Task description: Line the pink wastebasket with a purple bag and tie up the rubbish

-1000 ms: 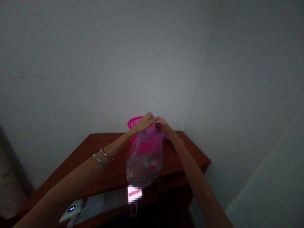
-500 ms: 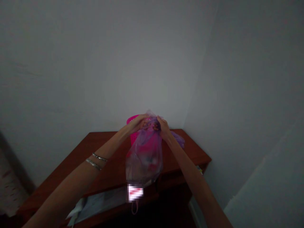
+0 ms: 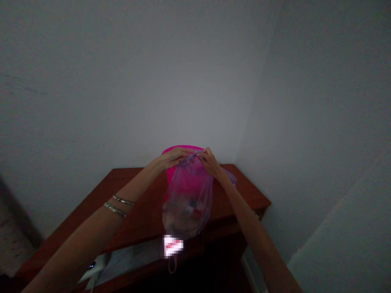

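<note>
A translucent purple plastic bag (image 3: 187,199) hangs from both hands, with light, dark and red contents showing dimly through its lower part. My left hand (image 3: 176,157) pinches the bag's top edge from the left; bracelets circle that wrist. On the right, my right hand (image 3: 209,161) is closed on the same gathered edge. Directly behind the bag stands a bright pink basket (image 3: 171,176), its rim showing above the hands. More purple plastic (image 3: 229,176) lies on the desk just beyond my right wrist.
The reddish-brown wooden desk (image 3: 131,219) stands against grey walls that meet in a corner at right. Under its top, an open drawer or shelf holds pale flat items (image 3: 128,260). Below the bag are a pixelated bright patch and a small loop (image 3: 172,264).
The bag's mouth, bunched between the hands before, is now stretched into a taut edge between them. My hands have shifted slightly, and more of the basket's rim shows.
</note>
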Motion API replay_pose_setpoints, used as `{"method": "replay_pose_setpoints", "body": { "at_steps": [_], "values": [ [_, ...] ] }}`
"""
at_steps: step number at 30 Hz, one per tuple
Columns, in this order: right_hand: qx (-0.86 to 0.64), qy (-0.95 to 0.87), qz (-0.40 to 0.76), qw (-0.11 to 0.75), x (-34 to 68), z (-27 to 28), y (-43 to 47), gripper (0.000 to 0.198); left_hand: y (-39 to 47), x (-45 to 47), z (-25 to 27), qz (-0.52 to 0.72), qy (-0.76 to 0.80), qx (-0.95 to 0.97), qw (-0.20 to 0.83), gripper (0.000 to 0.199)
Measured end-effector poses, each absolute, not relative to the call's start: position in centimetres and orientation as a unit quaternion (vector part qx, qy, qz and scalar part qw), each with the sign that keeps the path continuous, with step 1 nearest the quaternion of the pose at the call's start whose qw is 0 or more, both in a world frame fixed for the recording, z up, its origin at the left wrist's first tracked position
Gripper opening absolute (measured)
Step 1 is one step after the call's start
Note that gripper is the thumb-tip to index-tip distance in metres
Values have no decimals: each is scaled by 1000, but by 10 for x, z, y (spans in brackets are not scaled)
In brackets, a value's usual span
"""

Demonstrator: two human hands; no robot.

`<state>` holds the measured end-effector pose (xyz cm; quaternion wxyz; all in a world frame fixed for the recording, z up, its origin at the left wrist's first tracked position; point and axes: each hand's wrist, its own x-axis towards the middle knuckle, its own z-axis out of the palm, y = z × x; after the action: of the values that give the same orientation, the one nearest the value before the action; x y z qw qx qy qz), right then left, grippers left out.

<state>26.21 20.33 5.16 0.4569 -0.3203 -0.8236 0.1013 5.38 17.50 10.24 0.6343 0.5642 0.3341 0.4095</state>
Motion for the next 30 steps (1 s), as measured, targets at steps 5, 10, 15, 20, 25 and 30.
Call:
{"method": "replay_pose_setpoints", "body": {
  "at_steps": [5, 10, 15, 20, 25, 30],
  "values": [
    [-305, -823, 72, 474, 265, 45, 210, 31, 170, 60, 94, 377, 392, 646, 536, 16],
    [-244, -800, 236, 495, 285, 50, 210, 46, 173, 49, 95, 423, 422, 673, 435, 20],
    [-248, -726, 357, 533, 315, 32, 194, 48, 158, 23, 96, 475, 470, 687, 285, 15],
    [-355, -668, 338, 560, 354, -6, 161, 41, 128, -19, 55, 519, 527, 641, 205, 14],
    [-411, -548, 439, 581, 379, -30, 135, 50, 100, -32, 3, 573, 539, 546, 289, 15],
    [-355, -400, 554, 638, 346, -23, 136, 46, 89, 9, 11, 640, 420, 430, 478, 17]
  ]
}}
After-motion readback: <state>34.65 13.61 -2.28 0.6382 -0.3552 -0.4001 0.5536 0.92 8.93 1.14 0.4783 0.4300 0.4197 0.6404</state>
